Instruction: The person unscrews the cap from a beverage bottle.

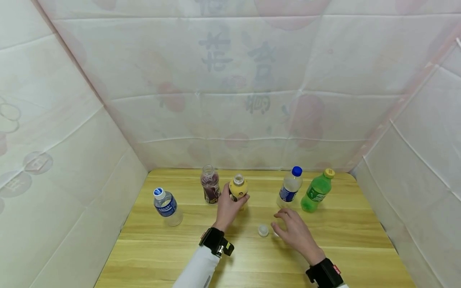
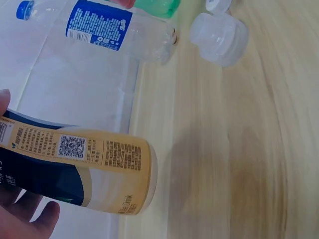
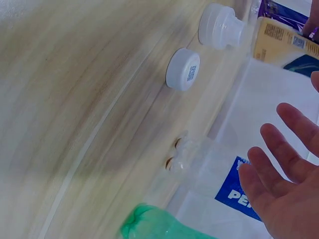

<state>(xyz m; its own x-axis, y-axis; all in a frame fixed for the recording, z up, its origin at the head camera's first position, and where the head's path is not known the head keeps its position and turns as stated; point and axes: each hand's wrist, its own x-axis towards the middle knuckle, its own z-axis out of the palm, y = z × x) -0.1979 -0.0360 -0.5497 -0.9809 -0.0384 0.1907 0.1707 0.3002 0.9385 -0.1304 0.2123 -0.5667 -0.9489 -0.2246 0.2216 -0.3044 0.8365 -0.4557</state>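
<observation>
My left hand (image 1: 227, 210) grips a yellow bottle (image 1: 239, 186) with a dark label, thumb on one side and fingers on the other. The bottle stands uncapped, its mouth showing. In the left wrist view its base and printed side (image 2: 119, 159) are seen close up. Relaxed and holding nothing, my right hand (image 1: 295, 234) hovers over the table, fingers spread. Close to it lie a translucent stepped cap (image 1: 263, 230) and a flat white cap (image 3: 182, 69) with a small printed code; the hand mostly hides the flat one in the head view.
Left of the yellow bottle stands an uncapped bottle with a purple label (image 1: 210, 186). A clear blue-labelled bottle (image 1: 168, 208) is farther left. At the right are a clear bottle with a blue cap (image 1: 290, 187) and a green bottle (image 1: 317, 191). Cloth walls (image 1: 230, 120) enclose the wooden table (image 1: 144, 256).
</observation>
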